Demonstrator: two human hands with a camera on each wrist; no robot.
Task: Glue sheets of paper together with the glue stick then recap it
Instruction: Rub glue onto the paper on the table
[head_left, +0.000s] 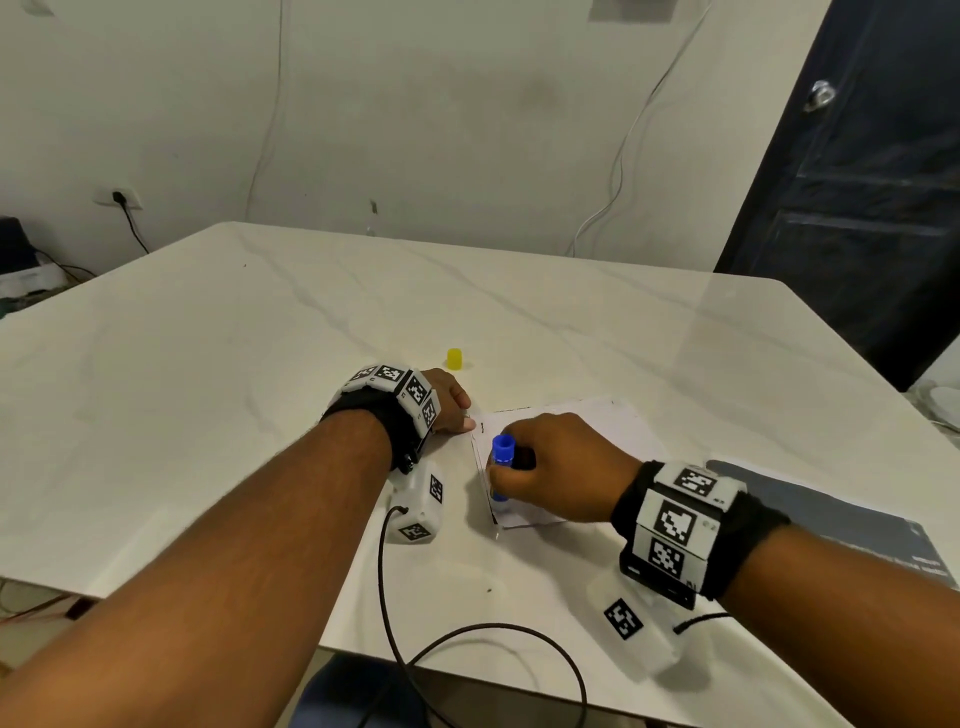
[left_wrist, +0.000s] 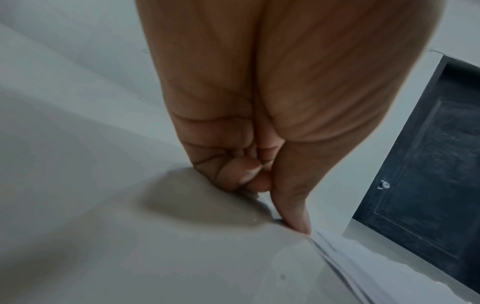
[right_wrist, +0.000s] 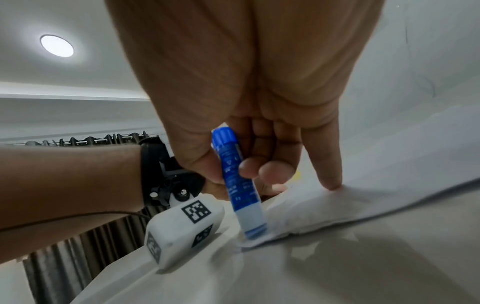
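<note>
White sheets of paper (head_left: 576, 426) lie on the marble table (head_left: 234, 374). My right hand (head_left: 519, 470) grips the blue glue stick (head_left: 503, 449) upright, its tip down on the paper's near left corner. In the right wrist view the glue stick (right_wrist: 249, 214) touches the paper (right_wrist: 350, 205), and my little finger rests stretched on the sheet. My left hand (head_left: 461, 410) has its fingers curled, and its thumb pins the paper's far left corner to the table. In the left wrist view that hand (left_wrist: 275, 202) bears on the paper's edge (left_wrist: 350, 267). The yellow cap (head_left: 454, 358) stands just beyond my left hand.
A dark grey sheet (head_left: 831, 514) lies to the right, under my right wrist. White camera pods (head_left: 421, 504) hang at both wrists, and a black cable (head_left: 395, 597) loops over the near table edge. A dark door (head_left: 857, 208) stands at the far right.
</note>
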